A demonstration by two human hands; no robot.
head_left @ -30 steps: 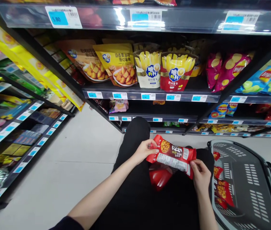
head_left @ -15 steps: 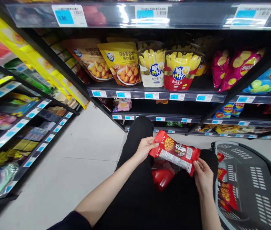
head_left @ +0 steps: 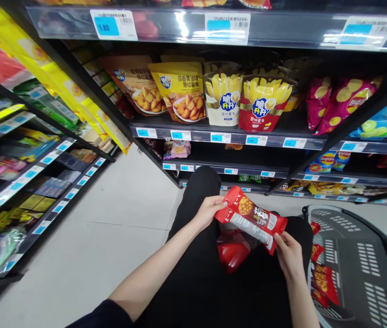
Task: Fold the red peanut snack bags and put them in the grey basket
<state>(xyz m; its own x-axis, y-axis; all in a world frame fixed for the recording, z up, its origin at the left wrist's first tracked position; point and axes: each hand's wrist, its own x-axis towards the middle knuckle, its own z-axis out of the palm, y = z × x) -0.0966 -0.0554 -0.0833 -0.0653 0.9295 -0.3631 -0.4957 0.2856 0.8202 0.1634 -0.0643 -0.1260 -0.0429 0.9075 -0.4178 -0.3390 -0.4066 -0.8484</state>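
A red snack packet (head_left: 250, 217) with a picture of golden balls and a white label is held over my black-trousered lap. My left hand (head_left: 208, 210) grips its left end, thumb on top. My right hand (head_left: 288, 255) pinches its lower right corner. Under the packet, between my knees, lies another red packet (head_left: 232, 251), partly hidden. A grey shopping basket (head_left: 353, 264) stands on the floor to my right, with several similar red packets (head_left: 321, 275) along its left wall.
Black shelves (head_left: 227, 135) ahead carry snack bags: yellow and brown pouches (head_left: 179, 89), fry-shaped packs (head_left: 263, 102), pink and blue crisp bags (head_left: 343, 98). More shelving (head_left: 25, 173) runs along the left. Pale tiled floor (head_left: 111, 218) lies between.
The packet has risen slightly and tilted, its left end higher, with both hands following it. The view has shifted a little to the left.
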